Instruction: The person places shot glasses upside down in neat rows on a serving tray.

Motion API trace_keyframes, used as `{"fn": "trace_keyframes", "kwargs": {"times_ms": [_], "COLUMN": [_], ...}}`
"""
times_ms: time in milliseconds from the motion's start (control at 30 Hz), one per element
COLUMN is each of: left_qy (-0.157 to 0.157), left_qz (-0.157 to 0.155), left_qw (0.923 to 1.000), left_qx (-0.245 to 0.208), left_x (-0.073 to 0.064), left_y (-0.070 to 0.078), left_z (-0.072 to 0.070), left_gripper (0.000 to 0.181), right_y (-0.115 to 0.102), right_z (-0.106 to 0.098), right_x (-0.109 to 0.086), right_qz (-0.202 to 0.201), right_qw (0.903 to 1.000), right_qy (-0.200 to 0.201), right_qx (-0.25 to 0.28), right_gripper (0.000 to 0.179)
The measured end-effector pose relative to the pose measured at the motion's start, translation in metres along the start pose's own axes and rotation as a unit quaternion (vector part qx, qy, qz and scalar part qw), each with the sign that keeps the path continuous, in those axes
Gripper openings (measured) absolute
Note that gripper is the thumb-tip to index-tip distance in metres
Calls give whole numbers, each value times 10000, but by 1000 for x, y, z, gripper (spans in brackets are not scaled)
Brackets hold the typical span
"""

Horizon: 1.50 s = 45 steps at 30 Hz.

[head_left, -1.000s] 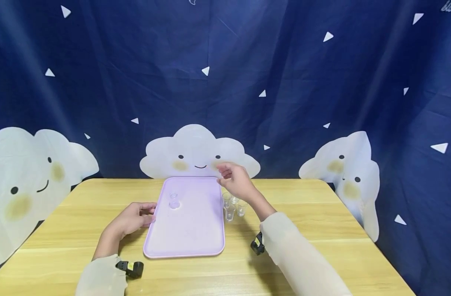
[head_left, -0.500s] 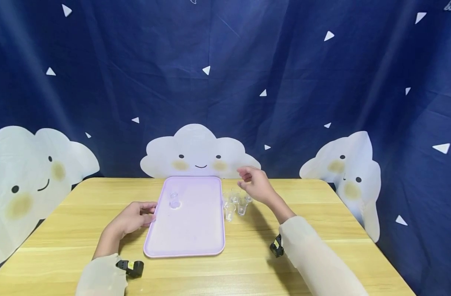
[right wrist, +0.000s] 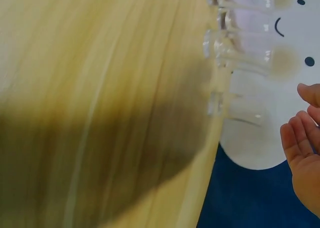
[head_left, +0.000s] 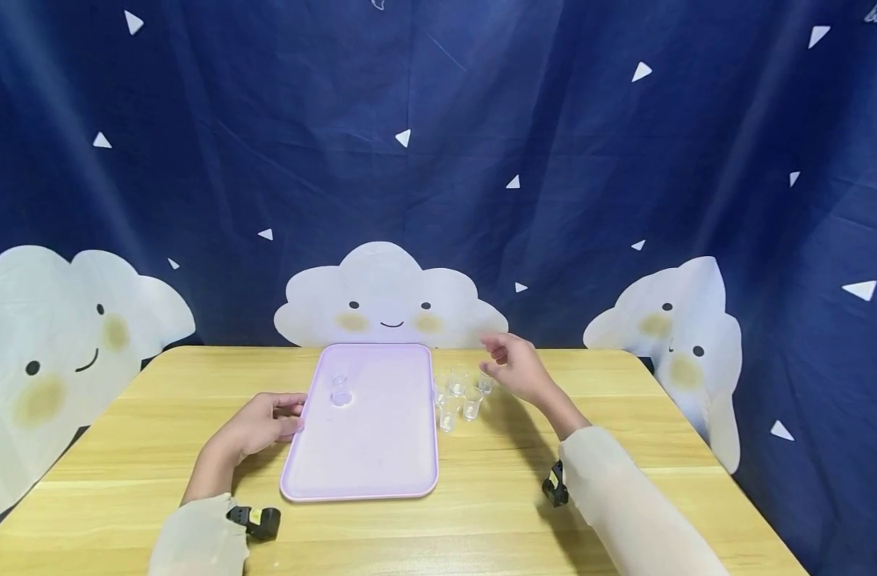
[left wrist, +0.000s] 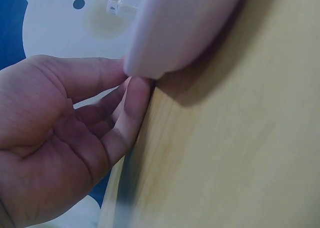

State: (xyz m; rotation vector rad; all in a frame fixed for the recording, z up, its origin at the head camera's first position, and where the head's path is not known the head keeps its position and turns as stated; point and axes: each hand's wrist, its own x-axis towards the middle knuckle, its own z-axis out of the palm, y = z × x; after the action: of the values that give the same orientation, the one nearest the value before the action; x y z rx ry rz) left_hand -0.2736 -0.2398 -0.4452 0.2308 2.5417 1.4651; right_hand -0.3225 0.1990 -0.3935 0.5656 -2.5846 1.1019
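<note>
A lilac tray [head_left: 366, 456] lies on the wooden table, with one small clear shot glass [head_left: 341, 394] standing on its far left part. My left hand [head_left: 258, 428] is at the tray's left edge. In the left wrist view the fingertips of this left hand [left wrist: 65, 133] touch the rim. Just right of the tray stand several more clear shot glasses [head_left: 471, 403] in a cluster. My right hand [head_left: 518, 368] hovers at the far right of that cluster, close to the outermost glass [head_left: 486, 381]. Its fingers are loosely bent, and nothing shows between them in the right wrist view.
The wooden table [head_left: 626, 480] reaches back to a dark blue curtain [head_left: 410, 176] with white clouds and triangles. A black wrist camera [head_left: 254, 523] sits on the left sleeve, another camera [head_left: 555, 485] on the right one.
My right hand has moved right, from above the tray's right edge to beyond the glasses, and a glass on the cluster's right has come into view. My left hand stays at the tray.
</note>
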Motion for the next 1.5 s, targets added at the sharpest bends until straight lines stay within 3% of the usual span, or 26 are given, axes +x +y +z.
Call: {"fn": "trace_keyframes", "kwargs": {"times_ms": [300, 767, 1100, 1500], "left_qy": [28, 25, 56, 27], "left_qz": [-10, -47, -113, -104], "left_qw": [10000, 10000, 9999, 9999], "left_qx": [6, -69, 4, -60], "left_x": [0, 0, 1, 1], "left_y": [-1, -1, -1, -1], "left_z": [1, 0, 0, 1], "left_gripper": [50, 50, 50, 49], "right_y": [14, 39, 48, 50], "right_z": [3, 13, 18, 26], "right_x": [-5, -10, -12, -14], "right_qz": [420, 749, 978, 1209], "right_qw": [9980, 9950, 9925, 9892], "right_qy": [-452, -659, -675, -651], "right_qx": [-142, 34, 286, 504], "right_gripper": [49, 54, 49, 26]}}
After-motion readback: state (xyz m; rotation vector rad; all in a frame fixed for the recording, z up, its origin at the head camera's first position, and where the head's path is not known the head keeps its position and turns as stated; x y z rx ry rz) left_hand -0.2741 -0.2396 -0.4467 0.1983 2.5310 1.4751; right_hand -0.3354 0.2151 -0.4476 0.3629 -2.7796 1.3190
